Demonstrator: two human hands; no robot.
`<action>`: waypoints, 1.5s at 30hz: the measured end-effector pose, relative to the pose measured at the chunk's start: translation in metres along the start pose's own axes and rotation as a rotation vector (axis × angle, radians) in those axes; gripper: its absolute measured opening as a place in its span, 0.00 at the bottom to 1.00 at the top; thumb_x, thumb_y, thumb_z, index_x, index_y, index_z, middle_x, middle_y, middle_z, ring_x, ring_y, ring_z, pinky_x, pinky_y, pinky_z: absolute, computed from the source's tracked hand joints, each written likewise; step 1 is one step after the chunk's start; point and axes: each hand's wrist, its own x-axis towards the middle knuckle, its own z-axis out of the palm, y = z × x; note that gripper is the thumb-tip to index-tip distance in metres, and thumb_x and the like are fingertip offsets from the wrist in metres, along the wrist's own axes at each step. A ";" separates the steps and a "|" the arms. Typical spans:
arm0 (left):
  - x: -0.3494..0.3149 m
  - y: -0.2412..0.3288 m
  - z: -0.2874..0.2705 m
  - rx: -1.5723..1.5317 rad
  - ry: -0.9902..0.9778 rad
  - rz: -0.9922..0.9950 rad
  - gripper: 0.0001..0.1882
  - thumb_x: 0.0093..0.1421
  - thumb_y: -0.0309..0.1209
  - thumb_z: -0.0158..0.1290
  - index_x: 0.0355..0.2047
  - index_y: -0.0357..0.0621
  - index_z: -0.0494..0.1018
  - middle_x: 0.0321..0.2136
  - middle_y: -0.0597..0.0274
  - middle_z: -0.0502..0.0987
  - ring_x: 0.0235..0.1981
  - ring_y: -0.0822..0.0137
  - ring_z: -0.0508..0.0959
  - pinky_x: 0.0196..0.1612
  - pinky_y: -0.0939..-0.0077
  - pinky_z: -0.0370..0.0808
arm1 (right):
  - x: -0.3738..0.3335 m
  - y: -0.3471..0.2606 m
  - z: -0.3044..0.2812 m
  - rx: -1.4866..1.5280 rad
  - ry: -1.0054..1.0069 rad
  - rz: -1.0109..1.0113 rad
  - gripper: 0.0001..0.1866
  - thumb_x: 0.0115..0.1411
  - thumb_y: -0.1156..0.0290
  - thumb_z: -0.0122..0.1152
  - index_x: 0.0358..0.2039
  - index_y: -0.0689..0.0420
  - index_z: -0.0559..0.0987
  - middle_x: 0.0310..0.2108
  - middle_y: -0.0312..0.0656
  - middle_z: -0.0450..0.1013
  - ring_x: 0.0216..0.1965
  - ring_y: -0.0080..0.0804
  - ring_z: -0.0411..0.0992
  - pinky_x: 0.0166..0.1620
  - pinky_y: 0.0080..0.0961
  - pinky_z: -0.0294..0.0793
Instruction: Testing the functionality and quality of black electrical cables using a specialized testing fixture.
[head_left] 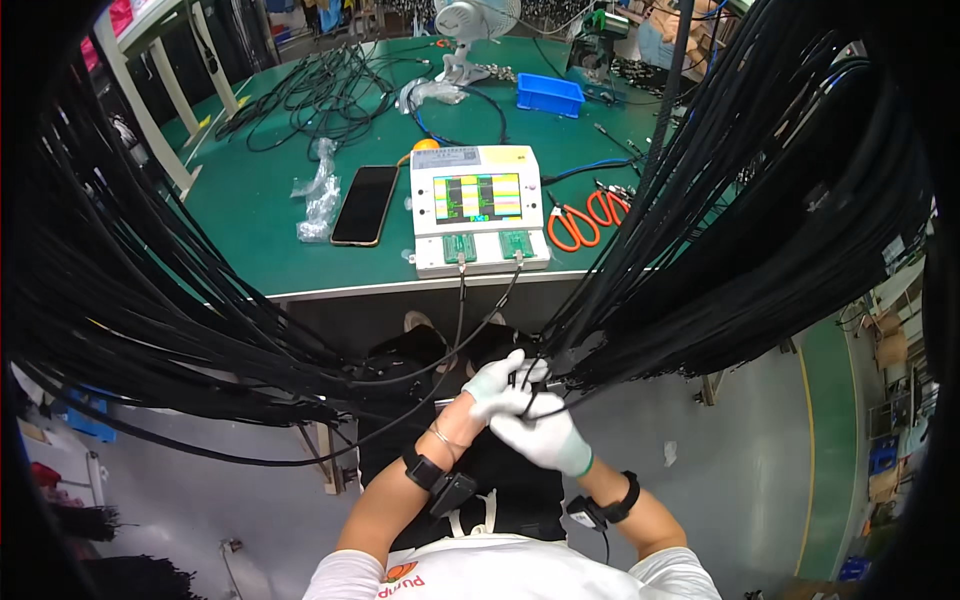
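Both my hands wear white gloves and meet in front of my body, below the table edge. My left hand (492, 379) is closed on a thin black cable (527, 377), its fingers partly behind the right hand. My right hand (543, 432) pinches the same dark strand just nearer to me. What exactly lies between the fingertips is small and partly covered. Ahead on the table stands a white cable tester (475, 205) with a lit colour screen. Two black cables plug into green circuit boards (459, 248) at its front and hang down toward my hands.
Thick bundles of black cables hang at left (130, 300) and right (760, 230). On the green table (300, 270) lie a phone (366, 206), orange-handled scissors (577, 226), clear plastic wrap (320, 200), a blue tray (550, 95) and loose cables. A small fan (470, 25) stands at the back.
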 end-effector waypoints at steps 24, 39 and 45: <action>-0.074 -0.038 0.008 0.692 0.228 0.725 0.12 0.68 0.31 0.46 0.43 0.35 0.73 0.20 0.64 0.76 0.18 0.75 0.73 0.26 0.78 0.70 | 0.019 0.041 -0.017 0.738 0.727 0.318 0.16 0.68 0.68 0.46 0.52 0.62 0.72 0.19 0.30 0.65 0.18 0.16 0.61 0.22 0.15 0.63; -0.109 0.068 0.051 0.592 0.311 1.244 0.10 0.68 0.29 0.46 0.40 0.35 0.73 0.19 0.67 0.74 0.19 0.81 0.70 0.22 0.87 0.63 | 0.076 0.015 -0.049 0.112 0.584 0.182 0.11 0.69 0.68 0.46 0.41 0.59 0.77 0.18 0.26 0.59 0.16 0.09 0.54 0.17 0.12 0.48; -0.108 0.090 0.037 0.659 0.391 1.065 0.12 0.68 0.31 0.46 0.36 0.36 0.76 0.18 0.68 0.73 0.18 0.82 0.68 0.21 0.87 0.62 | 0.093 0.027 -0.052 0.053 0.579 0.135 0.12 0.68 0.68 0.50 0.30 0.61 0.73 0.19 0.26 0.59 0.20 0.10 0.54 0.21 0.14 0.51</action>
